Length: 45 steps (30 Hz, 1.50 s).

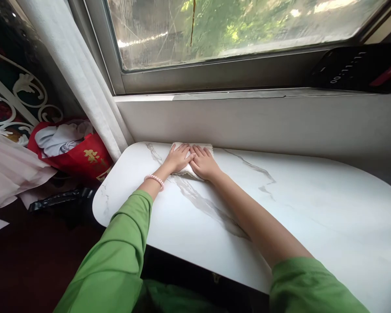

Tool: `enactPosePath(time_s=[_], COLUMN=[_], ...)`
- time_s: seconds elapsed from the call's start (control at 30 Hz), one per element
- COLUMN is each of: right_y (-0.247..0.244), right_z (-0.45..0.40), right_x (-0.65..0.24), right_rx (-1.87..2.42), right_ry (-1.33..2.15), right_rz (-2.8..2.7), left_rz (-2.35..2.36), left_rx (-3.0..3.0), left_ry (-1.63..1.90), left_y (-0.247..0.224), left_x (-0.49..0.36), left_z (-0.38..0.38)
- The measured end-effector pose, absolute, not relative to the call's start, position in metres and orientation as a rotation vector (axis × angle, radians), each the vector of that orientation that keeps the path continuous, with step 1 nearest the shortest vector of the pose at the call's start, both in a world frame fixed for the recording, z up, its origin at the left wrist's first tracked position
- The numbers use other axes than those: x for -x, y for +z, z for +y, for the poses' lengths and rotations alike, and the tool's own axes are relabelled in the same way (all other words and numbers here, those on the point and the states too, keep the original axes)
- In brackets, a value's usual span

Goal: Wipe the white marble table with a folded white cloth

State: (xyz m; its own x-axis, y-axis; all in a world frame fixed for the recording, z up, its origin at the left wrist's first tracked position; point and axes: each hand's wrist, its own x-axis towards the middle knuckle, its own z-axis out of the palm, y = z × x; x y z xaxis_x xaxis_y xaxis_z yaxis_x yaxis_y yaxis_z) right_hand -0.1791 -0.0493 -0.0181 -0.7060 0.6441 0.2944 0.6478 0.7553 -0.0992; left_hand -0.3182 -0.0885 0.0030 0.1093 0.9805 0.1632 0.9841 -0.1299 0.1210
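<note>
A pale cloth (189, 172) lies flat on the white marble-patterned tabletop (299, 200), close to its far edge by the wall. My left hand (179, 158) rests palm down on the cloth's left part, fingers stretched out, a pink bead bracelet on the wrist. Beside it, my right hand (203, 163) presses flat on the right part, fingers extended. The two hands touch or nearly touch at the thumbs. Both arms reach forward across the table in green sleeves.
Behind the table run a wall and a window (241, 30). A white curtain (74, 65) hangs at the left. Below it stands a red bag (81, 154) with pale fabric inside. A black phone-like screen (361, 67) showing a timer is at the upper right.
</note>
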Motion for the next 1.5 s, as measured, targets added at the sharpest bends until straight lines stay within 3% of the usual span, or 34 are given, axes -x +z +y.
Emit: enactPosePath(time_s=[0.6,0.77,1.07,1.5], right_y=[-0.009,-0.007,-0.022,-0.025], right_z=[-0.230,-0.257,-0.229,-0.041], right_x=[0.064,0.050,0.046,0.081], right_rx=[0.721,0.769,1.010,1.214], right_ry=[0.019,0.084,0.379,0.020], right_rz=[-2.764,-2.708,-2.545,-2.498], left_rz=[-2.016,-1.953,-1.898,-1.949], left_rx=[2.490,2.594,2.698,2.495], left_ry=[-0.339,-0.361,-0.295,-0.188], left_y=[0.014,0.020,0.024,0.006], left_x=[0.220,0.214,0.228,0.222], left_z=[-0.283,-0.303,-0.272,-0.078])
